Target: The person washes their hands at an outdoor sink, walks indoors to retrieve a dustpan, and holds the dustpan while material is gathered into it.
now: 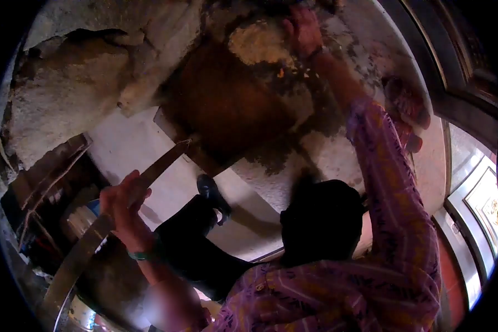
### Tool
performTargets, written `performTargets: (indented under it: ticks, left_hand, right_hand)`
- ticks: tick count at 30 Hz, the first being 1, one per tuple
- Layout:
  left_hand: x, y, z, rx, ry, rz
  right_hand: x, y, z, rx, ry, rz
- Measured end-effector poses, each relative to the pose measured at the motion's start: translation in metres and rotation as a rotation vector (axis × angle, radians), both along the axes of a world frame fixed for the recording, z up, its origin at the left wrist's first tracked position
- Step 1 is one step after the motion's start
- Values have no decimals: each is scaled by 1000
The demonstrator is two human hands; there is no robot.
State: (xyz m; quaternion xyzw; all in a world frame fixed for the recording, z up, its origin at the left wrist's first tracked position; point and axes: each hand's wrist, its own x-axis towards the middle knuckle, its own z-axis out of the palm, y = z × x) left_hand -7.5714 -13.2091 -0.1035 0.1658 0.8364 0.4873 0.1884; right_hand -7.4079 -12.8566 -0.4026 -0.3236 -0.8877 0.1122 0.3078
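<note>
My left hand (126,207) is closed round a long flat strip (77,263) that looks like wood or metal. One end of the strip reaches up to the edge of a dark brown square area (232,105), and the other runs down to the lower left. At the top, my right hand (304,34) is stretched out with its fingers apart and nothing visible in it. Beside it lies a pale tan patch (260,43) on the stained surface. Whether my right hand touches that surface, I cannot tell.
Pale rough sacking or stone (66,83) fills the upper left. A dark box-like shape (55,182) with sticks stands at the left. My black shoe (210,193) rests on light floor. Reddish footwear (406,110) lies at the right, near a door frame (470,205).
</note>
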Motion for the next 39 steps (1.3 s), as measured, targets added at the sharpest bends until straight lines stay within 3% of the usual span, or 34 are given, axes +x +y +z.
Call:
performTargets:
  ticks: [13,17,21,23,25,31,35,39]
  left_hand:
    - [1,37,13,-150,19,-23]
    - [-6,28,12,-141,3,-86]
    - [-4,23,10,-97,-2,-65]
    - [-3,17,6,-75,-12,-35]
    - [-3,9,3,-50,-25,-23]
    - [-1,-3,-5,-49,-72,43]
    - [0,-5,-6,-19,-68,31]
    - [-1,1,-2,-65,-56,26]
  right_hand:
    - [-15,-41,-33,-109,59,182]
    - [-36,-93,-11,-173,136,469]
    - [-52,-117,11,-386,529,891]
    - [-57,-91,9,-299,479,764]
    - [-69,-51,5,-72,268,527]
    - [-89,-6,-9,78,-54,275]
    - [-77,-67,-5,-20,-71,394]
    - [-46,-151,21,-251,-107,733]
